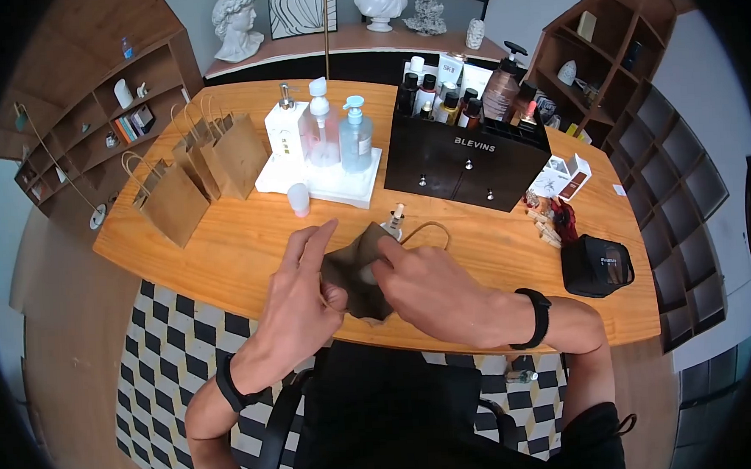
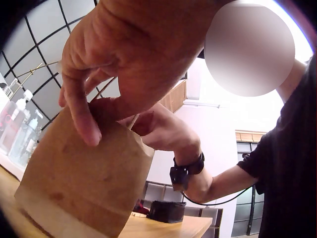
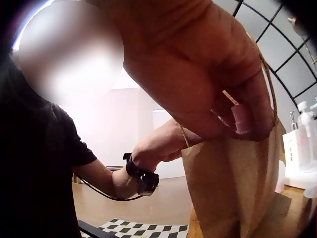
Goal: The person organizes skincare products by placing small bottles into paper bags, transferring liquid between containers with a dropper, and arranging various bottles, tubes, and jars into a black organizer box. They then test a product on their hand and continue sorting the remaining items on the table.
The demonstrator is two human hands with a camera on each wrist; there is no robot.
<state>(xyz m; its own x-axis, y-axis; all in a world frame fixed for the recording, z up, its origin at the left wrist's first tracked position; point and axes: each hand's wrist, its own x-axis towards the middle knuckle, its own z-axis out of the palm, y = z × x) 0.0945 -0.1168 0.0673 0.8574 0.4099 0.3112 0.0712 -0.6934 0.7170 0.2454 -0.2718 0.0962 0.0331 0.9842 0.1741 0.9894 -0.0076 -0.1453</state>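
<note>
A small brown paper bag [image 1: 356, 265] stands at the table's near edge, its mouth spread and facing up. My left hand [image 1: 298, 289] holds the left side of its rim, with a finger lying down the outside in the left wrist view. Opposite it, my right hand [image 1: 434, 291] grips the right side of the rim, fingertips curled over the edge. One twisted cord handle [image 1: 434, 225] loops out beyond the right knuckles. Something pale shows in the bag's dark opening, partly hidden by the right fingers. Behind the bag is a small bottle [image 1: 397, 216] with a beige top.
Several paper bags [image 1: 173, 207] stand at the left. Pump bottles [image 1: 356, 138] sit on a white tray [image 1: 271, 185], a small pink-and-white container [image 1: 299, 200] before it. A black cosmetics organizer [image 1: 440, 167], a white box [image 1: 575, 177] and a black pouch [image 1: 595, 265] occupy the right.
</note>
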